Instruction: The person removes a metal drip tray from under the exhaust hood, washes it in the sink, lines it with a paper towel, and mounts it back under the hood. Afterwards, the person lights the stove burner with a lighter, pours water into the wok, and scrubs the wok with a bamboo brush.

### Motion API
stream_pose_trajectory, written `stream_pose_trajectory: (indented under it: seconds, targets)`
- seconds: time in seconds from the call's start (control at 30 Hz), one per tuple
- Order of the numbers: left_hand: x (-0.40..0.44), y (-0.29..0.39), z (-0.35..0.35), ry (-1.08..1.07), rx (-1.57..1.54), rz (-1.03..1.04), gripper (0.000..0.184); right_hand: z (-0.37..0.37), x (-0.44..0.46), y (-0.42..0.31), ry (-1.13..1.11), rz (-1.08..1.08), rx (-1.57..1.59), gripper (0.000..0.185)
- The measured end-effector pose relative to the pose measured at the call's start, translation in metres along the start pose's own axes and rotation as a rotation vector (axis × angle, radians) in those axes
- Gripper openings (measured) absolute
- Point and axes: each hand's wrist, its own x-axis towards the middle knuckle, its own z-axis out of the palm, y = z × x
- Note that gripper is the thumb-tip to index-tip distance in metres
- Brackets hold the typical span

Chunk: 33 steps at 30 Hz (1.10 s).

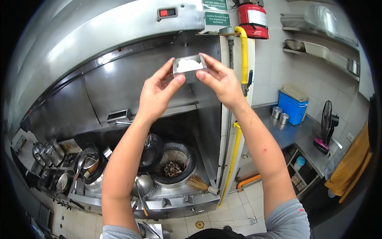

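Observation:
A small rectangular metal box is raised in front of the steel back wall, above the wok range. White material fills its open top; what it is I cannot make out. My left hand grips the left end of the box, thumb on the near side and fingers behind. My right hand holds the right end in the same way. Both arms are stretched upward, and the box is held nearly level between them.
Below are a wok burner, a dark wok, a perforated ladle and a bamboo brush. A yellow pipe runs down beside my right hand. The steel hood overhangs; a blue cooler stands right.

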Motion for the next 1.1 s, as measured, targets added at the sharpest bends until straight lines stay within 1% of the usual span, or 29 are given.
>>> stream_pose_trajectory:
  seconds: [0.07, 0.13, 0.2, 0.27, 0.37, 0.43, 0.53, 0.6, 0.67, 0.73, 0.8, 0.93, 1.0, 1.1]
  targets:
    - [0.03, -0.001, -0.004, 0.014, 0.0, 0.075, 0.068, -0.004, 0.026, -0.004, 0.009, -0.009, 0.004, 0.061]
    - [0.049, 0.006, -0.006, 0.014, 0.02, 0.072, 0.068, -0.006, 0.044, -0.007, 0.036, -0.046, -0.013, 0.055]
    - [0.064, 0.01, -0.007, 0.034, -0.004, 0.003, 0.067, -0.007, 0.056, -0.008, 0.022, -0.059, -0.003, 0.055]
    - [0.077, 0.007, -0.009, 0.036, 0.012, 0.005, 0.065, -0.009, 0.067, -0.006, 0.004, -0.069, 0.009, 0.054]
    - [0.086, 0.005, -0.008, 0.042, 0.024, -0.018, 0.063, -0.012, 0.075, 0.0, 0.024, -0.054, 0.022, 0.05]
    - [0.088, 0.0, -0.008, 0.087, 0.035, -0.039, 0.061, -0.013, 0.078, 0.0, 0.036, -0.052, 0.008, 0.05]
    - [0.085, 0.004, -0.003, 0.102, 0.067, -0.026, 0.058, -0.015, 0.077, 0.003, 0.038, -0.059, 0.009, 0.051]
    - [0.082, 0.005, -0.001, 0.106, 0.064, -0.014, 0.056, -0.014, 0.073, 0.003, 0.092, -0.111, 0.014, 0.04]
    - [0.08, 0.008, 0.003, 0.105, 0.061, -0.007, 0.055, -0.013, 0.072, 0.001, 0.085, -0.116, 0.026, 0.04]
    - [0.08, 0.015, 0.006, 0.105, 0.054, 0.012, 0.049, -0.014, 0.072, -0.004, 0.076, -0.125, 0.037, 0.041]
    - [0.081, 0.018, 0.007, 0.113, 0.085, 0.002, 0.047, -0.017, 0.072, -0.008, 0.072, -0.043, 0.011, 0.056]
    - [0.083, 0.021, 0.01, 0.087, 0.111, -0.01, 0.045, -0.021, 0.073, -0.007, 0.066, -0.034, 0.023, 0.054]
    - [0.084, 0.022, 0.011, 0.085, 0.119, -0.021, 0.045, -0.025, 0.075, -0.005, 0.074, -0.015, 0.033, 0.051]
    - [0.082, 0.02, 0.011, 0.09, 0.166, -0.006, 0.05, -0.026, 0.076, -0.004, 0.028, -0.005, 0.06, 0.049]
